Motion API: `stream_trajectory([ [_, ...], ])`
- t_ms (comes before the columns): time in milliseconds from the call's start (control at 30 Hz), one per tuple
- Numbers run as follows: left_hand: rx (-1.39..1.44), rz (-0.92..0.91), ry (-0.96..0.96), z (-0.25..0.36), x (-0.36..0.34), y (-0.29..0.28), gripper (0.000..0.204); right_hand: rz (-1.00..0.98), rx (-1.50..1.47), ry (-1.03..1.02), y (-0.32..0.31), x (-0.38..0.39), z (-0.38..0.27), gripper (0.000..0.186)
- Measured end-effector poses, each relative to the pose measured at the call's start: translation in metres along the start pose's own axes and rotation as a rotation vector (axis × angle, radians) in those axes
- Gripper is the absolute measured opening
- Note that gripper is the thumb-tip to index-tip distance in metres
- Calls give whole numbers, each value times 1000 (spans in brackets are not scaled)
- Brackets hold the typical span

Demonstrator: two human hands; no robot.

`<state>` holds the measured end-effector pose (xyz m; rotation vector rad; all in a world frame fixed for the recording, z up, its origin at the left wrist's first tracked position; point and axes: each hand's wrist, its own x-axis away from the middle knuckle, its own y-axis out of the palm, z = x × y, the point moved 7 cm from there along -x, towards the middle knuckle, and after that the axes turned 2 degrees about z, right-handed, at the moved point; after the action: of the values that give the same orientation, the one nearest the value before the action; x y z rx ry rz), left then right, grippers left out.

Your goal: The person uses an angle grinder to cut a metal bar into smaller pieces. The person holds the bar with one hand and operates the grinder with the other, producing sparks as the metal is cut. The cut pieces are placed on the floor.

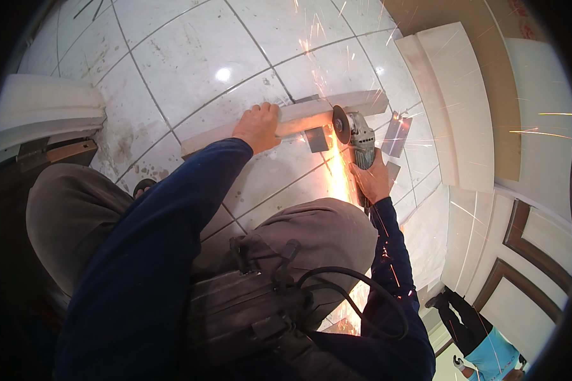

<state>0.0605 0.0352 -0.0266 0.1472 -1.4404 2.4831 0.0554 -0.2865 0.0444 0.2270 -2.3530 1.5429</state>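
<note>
- At the far left a pale moulded panel [44, 114] lies on the floor, with a brown strip of wood [57, 152] at its lower edge.
- The left hand [258, 126] reaches forward on a straight, dark-blue-sleeved arm and presses palm down on a long pale bar [235, 130], fingers curled over its far edge, pinning it flat.
- The bar lies slantwise across the white tiled floor [190, 51], rising toward the right.
- The right hand [374, 181] is closed around the body of an angle grinder [357, 141], elbow bent close to the knee; its disc meets the bar right of the left hand.
- Sparks [337, 181] stream back toward the person and scatter outward.
- Small metal plates [397, 134] lie just beside the grinder.
- White trim boards [457, 101] and panelled doors [527, 254] fill the right side.
</note>
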Motion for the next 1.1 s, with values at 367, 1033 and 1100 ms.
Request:
stream_trajectory([
  [367,-21,9,10,2,0,-1,59,42,-1,-26,5,1,15,73],
  [1033,1,23,12,2,0,0,54,35,4,7,0,1,-1,66],
  [1100,-2,24,9,1,1,0,55,23,-18,15,0,2,-3,66],
])
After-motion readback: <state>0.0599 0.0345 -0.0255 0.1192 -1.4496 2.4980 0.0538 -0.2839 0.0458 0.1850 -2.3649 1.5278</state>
